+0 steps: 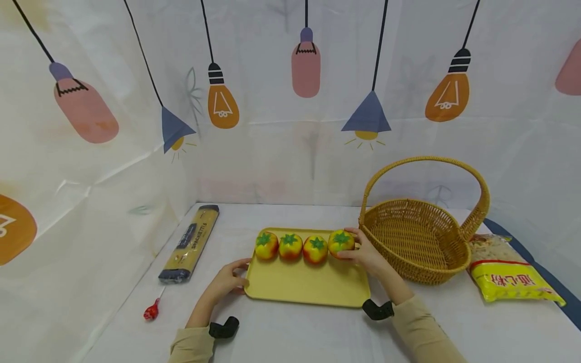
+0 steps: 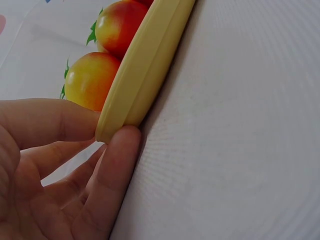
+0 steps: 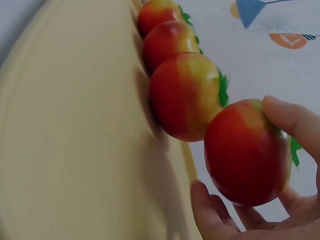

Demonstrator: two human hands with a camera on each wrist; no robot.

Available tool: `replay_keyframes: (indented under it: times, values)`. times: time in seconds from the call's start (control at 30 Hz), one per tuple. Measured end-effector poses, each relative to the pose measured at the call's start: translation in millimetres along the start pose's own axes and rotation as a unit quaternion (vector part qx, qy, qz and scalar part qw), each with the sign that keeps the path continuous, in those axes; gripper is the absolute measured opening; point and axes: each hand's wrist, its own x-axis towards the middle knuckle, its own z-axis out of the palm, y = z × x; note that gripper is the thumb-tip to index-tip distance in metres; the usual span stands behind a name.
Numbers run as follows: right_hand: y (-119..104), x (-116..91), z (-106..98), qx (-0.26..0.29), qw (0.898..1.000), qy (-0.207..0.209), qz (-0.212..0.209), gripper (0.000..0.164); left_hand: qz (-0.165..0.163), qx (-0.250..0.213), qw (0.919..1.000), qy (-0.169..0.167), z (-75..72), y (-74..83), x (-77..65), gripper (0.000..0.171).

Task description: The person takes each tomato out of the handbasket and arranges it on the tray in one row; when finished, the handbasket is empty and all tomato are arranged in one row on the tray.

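Observation:
A yellow tray (image 1: 308,287) lies on the white table with a row of red-and-yellow tomatoes along its far side. My left hand (image 1: 225,280) pinches the tray's left edge, a thumb and finger on the rim (image 2: 135,90) in the left wrist view. At the right end of the row, my right hand (image 1: 366,254) holds a tomato (image 1: 340,243) between thumb and fingers. In the right wrist view this tomato (image 3: 247,152) sits close over the tray, its green leaves partly behind the thumb. Three other tomatoes (image 1: 290,247) rest beside it.
A wicker basket (image 1: 417,269) with a tall handle stands right of the tray, close to my right hand. Beyond it lies a yellow food bag (image 1: 508,280). On the left are a spaghetti pack (image 1: 192,244) and a red lollipop (image 1: 152,311). A printed curtain (image 1: 272,161) hangs behind.

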Motion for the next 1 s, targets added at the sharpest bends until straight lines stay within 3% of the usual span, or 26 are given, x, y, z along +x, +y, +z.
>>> replay_keyframes:
  times: [0.2, 0.5, 1.0]
  values:
    - [2.4, -0.2, 3.6, -0.064, 0.997, 0.034, 0.008, 0.083, -0.009, 0.000, 0.9999, 0.006, 0.4, 0.7, 1.1, 0.064]
    - [5.0, 1.3, 4.6, -0.114, 0.993, 0.034, 0.001, 0.081, -0.003, 0.001, 1.0000, 0.001, -0.1, 2.5, -0.1, 0.064]
    - [6.8, 3.2, 5.7, -0.095, 0.995, 0.027, 0.013, 0.084, -0.008, 0.003, 1.0000, 0.003, 0.0, 1.0, 0.9, 0.064]
